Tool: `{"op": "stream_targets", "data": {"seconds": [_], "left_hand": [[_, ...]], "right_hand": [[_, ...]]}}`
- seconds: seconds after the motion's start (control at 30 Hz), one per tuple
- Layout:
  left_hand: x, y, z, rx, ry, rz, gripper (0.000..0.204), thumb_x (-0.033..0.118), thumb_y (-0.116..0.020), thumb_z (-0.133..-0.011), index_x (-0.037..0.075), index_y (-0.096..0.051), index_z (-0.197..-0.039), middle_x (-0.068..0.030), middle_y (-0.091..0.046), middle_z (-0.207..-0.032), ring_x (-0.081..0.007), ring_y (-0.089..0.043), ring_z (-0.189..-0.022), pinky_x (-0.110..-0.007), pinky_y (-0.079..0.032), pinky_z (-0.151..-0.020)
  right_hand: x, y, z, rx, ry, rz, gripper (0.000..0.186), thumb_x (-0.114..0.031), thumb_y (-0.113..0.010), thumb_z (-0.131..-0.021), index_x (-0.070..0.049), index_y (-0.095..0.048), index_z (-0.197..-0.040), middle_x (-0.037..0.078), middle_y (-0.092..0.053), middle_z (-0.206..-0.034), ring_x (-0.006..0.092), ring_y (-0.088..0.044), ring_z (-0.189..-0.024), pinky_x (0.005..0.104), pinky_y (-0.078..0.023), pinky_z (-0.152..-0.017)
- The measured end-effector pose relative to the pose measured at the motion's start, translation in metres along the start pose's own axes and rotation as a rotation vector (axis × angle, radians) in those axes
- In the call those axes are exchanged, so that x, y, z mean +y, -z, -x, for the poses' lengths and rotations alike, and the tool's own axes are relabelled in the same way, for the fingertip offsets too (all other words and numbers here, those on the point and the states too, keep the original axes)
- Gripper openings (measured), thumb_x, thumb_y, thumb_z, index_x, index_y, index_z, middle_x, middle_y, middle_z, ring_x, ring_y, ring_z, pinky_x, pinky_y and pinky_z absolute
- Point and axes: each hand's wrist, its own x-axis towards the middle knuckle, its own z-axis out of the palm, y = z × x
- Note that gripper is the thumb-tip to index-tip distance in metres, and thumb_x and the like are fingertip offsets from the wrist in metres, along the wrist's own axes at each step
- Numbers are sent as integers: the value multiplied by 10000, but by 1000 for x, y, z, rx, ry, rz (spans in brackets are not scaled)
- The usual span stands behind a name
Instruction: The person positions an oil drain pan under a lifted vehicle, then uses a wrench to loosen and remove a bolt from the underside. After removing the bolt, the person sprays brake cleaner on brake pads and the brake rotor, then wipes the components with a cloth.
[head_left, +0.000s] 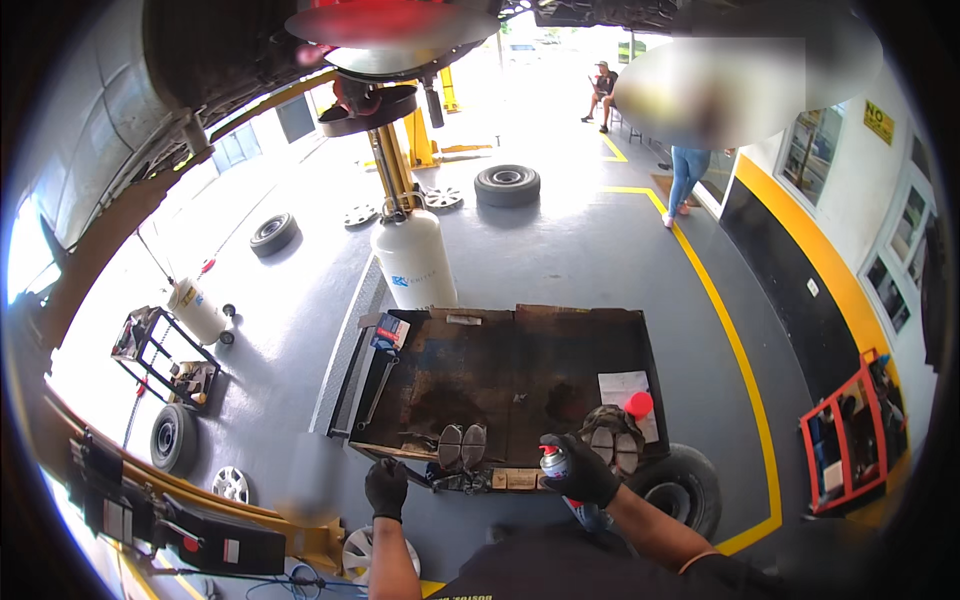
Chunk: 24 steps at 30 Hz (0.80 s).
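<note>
My right hand [590, 474], in a black glove, is wrapped round a spray can [553, 462] in front of the cart's near edge. My left hand [386, 489], gloved too, is closed beside the cart's near left corner; whatever it may hold is hidden. Two brake pads [462, 448] stand side by side at the cart's near edge, between my hands. Another pair of brake pads [613, 449] lies by a dark, crumpled cloth [612, 420], just beyond my right hand. Past them a red cap [638, 404] rests on a sheet of paper [622, 384].
The dark cart top [480, 360] carries a long wrench [378, 392] and a small box [390, 332]. Behind it stands a white oil drainer [414, 262]. A tyre [684, 490] lies at the near right. Overhead is a raised vehicle [190, 70]. A person [688, 180] stands far right.
</note>
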Motion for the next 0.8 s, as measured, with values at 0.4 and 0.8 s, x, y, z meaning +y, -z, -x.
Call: {"op": "stream_targets", "data": {"seconds": [0.4,0.8], "left_hand": [[38,-13,-44,206,-361,-144,317,346,-756,-900,44,-711,-984,-210,-705,-1021,-432,-668,-1015,-539,-543,-863],[-165,-29,-248,131,-29,-416,530,507,-698,-983,21,-699,-1193,-214,-713,-1155,-438,-666,-1114,-540,-530,-964]], "right_hand": [[-14,119,-52,374,158,-318,947,-39,-959,-730,-70,-469,-1540,155,-584,-1456,265,-634,-1278,409,-551,-1082],[75,95,77,1129,-440,-478,755,-101,-832,-843,-68,-481,-1510,130,-645,-1252,244,-704,-1025,393,-630,-902]]}}
